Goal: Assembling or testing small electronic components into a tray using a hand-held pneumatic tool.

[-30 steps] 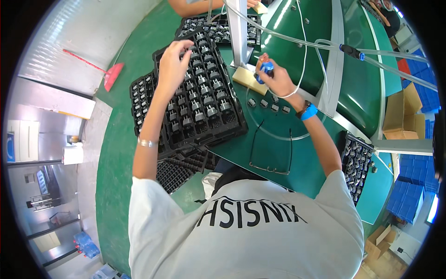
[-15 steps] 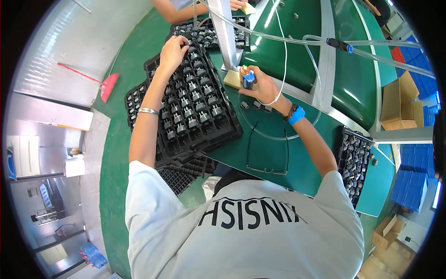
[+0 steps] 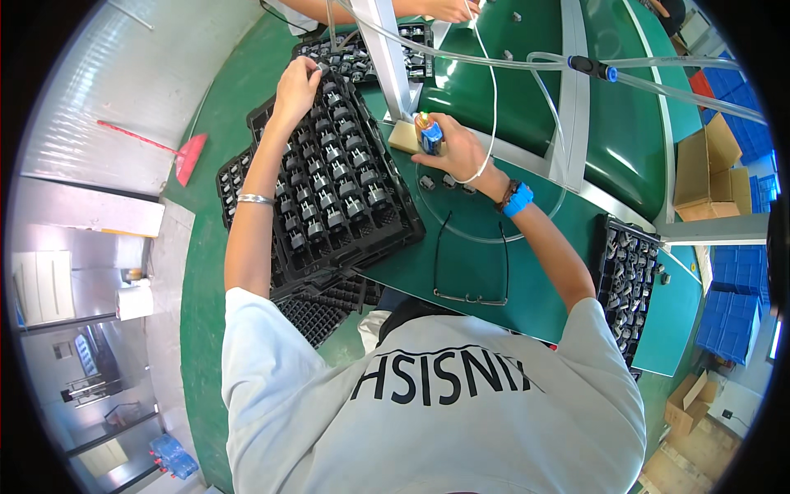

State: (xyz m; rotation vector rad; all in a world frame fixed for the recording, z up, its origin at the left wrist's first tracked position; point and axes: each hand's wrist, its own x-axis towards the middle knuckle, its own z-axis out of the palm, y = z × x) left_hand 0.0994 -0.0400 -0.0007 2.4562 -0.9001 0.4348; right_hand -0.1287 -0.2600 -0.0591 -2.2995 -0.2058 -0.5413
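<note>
My left hand (image 3: pixel 295 92) is over the far end of a black tray (image 3: pixel 391 235). Its thumb and forefinger are pinched on a small grey part (image 3: pixel 322 69), mostly hidden by the fingers. Rows of grey and black plug-like parts (image 3: pixel 327 200) with metal prongs fill the tray pockets. My right hand (image 3: pixel 461 152) is wrapped round a small blue cylinder (image 3: pixel 430 137) with a brass-coloured tip, held upright beside a yellowish sponge block (image 3: pixel 403 137). A white tube runs up past my right wrist. Several loose grey parts (image 3: pixel 448 181) lie on the green tabletop near this hand.
Eyeglasses (image 3: pixel 469 298) lie near the table's front edge. Another tray of parts (image 3: pixel 621 280) sits at the right. Across the table, another person's hand (image 3: pixel 453 8) is beside a further filled tray (image 3: pixel 354 64). A metal post (image 3: pixel 387 62) and clear hoses (image 3: pixel 527 64) cross the work area.
My left hand has shifted slightly left and up at the tray's far end, with a grey part now showing at its fingertips. The right hand still grips the cylinder. The other person's hand moved right.
</note>
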